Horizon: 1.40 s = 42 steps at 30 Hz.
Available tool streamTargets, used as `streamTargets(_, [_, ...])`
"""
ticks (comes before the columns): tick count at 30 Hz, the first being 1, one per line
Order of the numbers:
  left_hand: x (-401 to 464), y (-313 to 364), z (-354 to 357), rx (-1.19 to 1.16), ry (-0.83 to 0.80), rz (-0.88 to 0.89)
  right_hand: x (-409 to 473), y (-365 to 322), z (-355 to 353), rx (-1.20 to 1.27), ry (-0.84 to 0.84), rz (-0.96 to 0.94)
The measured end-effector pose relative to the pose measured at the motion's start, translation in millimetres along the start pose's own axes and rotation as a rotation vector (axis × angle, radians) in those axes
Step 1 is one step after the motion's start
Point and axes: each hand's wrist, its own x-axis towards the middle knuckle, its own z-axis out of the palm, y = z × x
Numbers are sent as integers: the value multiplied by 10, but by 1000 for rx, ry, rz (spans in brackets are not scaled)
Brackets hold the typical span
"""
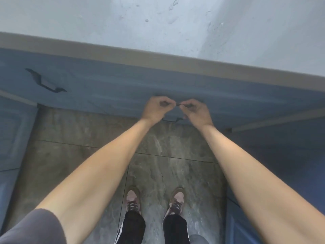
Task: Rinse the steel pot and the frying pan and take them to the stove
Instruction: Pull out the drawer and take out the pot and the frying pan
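Neither the steel pot nor the frying pan is in view. I look straight down a blue cabinet front (123, 88) below a pale countertop (158, 23). My left hand (157, 107) and my right hand (196, 110) are side by side against that front, fingers curled. Both grip a dark handle, of which only a short piece (179, 105) shows between them. The rest of it is hidden under my fingers.
A second dark handle (46, 81) sits on the blue front at the far left, and a third (170, 120) shows just below my hands. More blue cabinet fronts (14, 134) flank me on both sides. My feet (133, 199) stand on a grey stone-tile floor (175, 173).
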Motion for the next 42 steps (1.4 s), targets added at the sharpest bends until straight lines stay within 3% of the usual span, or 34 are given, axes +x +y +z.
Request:
streamTargets(12, [-578,-98,-5,27,-82,-111,-630,108,139,-6,31,139])
streamTargets(23, [-1744,-463,128,-111,-169,-214,-1718,534,365,-116,-48,336])
streamTargets(30, [-2199,-601,224,-37,-119,-202,-2132,695,456,-111,-38,343])
streamTargets(37, [-2595,-543,502,-108,112,-134,-2273,810,478,-107,-47,259])
streamTargets(42, [-2782,-682,604,-79,191,-79,-2392,988,544,-62,-40,171])
